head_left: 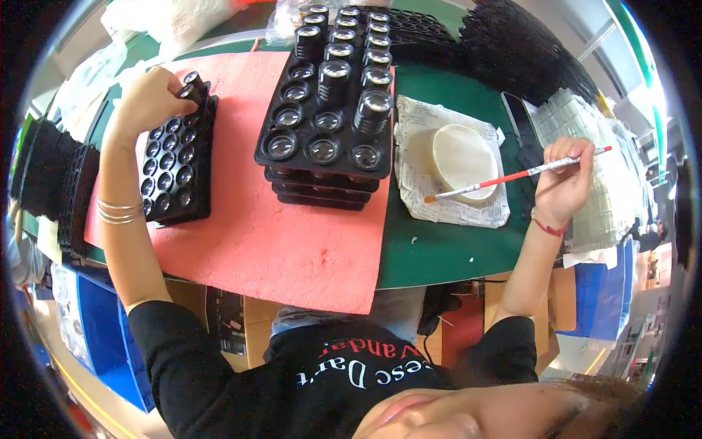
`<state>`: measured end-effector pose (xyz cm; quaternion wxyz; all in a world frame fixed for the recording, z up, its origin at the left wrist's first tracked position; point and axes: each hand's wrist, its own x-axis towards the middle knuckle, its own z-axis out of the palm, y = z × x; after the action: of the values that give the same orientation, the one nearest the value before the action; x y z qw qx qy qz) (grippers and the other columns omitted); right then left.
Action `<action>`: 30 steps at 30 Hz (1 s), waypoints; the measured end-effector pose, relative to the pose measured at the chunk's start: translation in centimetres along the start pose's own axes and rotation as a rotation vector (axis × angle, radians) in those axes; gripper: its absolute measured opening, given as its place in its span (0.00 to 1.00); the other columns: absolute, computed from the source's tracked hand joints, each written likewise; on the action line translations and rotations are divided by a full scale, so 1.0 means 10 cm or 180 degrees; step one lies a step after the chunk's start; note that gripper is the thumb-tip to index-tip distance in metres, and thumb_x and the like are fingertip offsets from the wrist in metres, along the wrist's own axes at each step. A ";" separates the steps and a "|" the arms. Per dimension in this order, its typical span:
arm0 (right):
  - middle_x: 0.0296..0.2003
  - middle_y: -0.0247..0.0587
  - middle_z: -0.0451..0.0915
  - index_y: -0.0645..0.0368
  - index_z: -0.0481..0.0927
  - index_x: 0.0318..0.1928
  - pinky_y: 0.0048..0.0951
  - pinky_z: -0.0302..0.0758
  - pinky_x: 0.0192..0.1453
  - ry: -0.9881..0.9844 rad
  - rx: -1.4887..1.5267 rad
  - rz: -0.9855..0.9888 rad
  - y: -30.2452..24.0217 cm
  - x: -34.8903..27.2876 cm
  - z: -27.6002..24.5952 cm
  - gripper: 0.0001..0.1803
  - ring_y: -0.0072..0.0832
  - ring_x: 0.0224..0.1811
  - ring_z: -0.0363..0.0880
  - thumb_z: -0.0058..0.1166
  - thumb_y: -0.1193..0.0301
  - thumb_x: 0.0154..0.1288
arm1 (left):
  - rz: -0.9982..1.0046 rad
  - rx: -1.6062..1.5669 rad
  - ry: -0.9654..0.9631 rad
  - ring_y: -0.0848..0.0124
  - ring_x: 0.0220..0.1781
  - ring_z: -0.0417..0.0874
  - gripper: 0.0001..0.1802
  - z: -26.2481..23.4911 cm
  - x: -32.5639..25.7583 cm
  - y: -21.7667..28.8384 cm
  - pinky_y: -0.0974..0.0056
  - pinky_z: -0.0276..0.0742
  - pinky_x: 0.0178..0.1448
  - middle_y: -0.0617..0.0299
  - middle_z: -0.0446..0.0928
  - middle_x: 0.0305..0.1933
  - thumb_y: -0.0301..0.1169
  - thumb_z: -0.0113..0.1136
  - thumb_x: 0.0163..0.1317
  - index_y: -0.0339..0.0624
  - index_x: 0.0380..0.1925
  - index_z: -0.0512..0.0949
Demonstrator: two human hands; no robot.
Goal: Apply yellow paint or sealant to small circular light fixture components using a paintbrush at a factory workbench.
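Observation:
At the far left, my left hand (157, 102) is closed at the far end of a small black tray (197, 212), its fingertips on a black lens barrel (191, 91). Rows of round glass lenses fill that tray's holes. My right hand (564, 179) holds a thin paintbrush (512, 175) with a red and white handle. The brush points left, and its brown bristles hang by the near edge of a round white dish (464, 162). Printed paper (417, 132) lies under the dish. Between my hands stands a stack of black trays (322, 164), with tall lens barrels (371, 110) standing in the top one.
A pink foam sheet (270, 256) covers part of the green table (424, 256). Black trays are piled at the left (51, 168) and far right (512, 44). Clear plastic trays (585, 161) are stacked beyond my right hand, near a phone-like flat object (518, 113).

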<state>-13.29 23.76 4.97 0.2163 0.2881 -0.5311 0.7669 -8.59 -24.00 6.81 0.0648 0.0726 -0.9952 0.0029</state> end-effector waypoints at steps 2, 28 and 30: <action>0.14 0.31 0.56 0.58 0.63 0.22 0.22 0.51 0.23 0.0132 -0.0054 -0.0026 0.00 -0.01 -0.04 0.16 0.19 0.16 0.51 0.35 0.63 0.65 | -0.0051 -0.0398 0.0171 0.65 0.15 0.72 0.15 -0.09 -0.07 0.09 0.62 0.66 0.23 0.52 0.68 0.11 0.37 0.64 0.36 0.33 0.12 0.74; 0.18 0.41 0.67 0.64 0.68 0.24 0.23 0.61 0.25 0.0382 -0.0661 -0.0683 0.07 -0.02 -0.12 0.18 0.24 0.18 0.61 0.35 0.65 0.66 | 0.1483 -0.0867 0.0866 0.53 0.57 0.63 0.19 -0.24 -0.74 1.61 0.58 0.52 0.61 0.46 0.66 0.52 0.30 0.44 0.55 0.36 0.47 0.69; 0.16 0.34 0.68 0.60 0.69 0.21 0.15 0.56 0.19 0.0755 -0.1496 -0.0589 -0.06 -0.05 -0.02 0.19 0.15 0.15 0.61 0.36 0.63 0.66 | 0.1356 -0.1277 0.1161 0.58 0.55 0.65 0.19 -0.21 -0.74 1.58 0.60 0.53 0.60 0.49 0.68 0.50 0.32 0.44 0.56 0.34 0.47 0.68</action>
<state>-12.58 24.16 4.94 0.4070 0.1855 -0.6368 0.6281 -3.37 -7.25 7.98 0.2525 -0.1527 -0.9409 -0.1664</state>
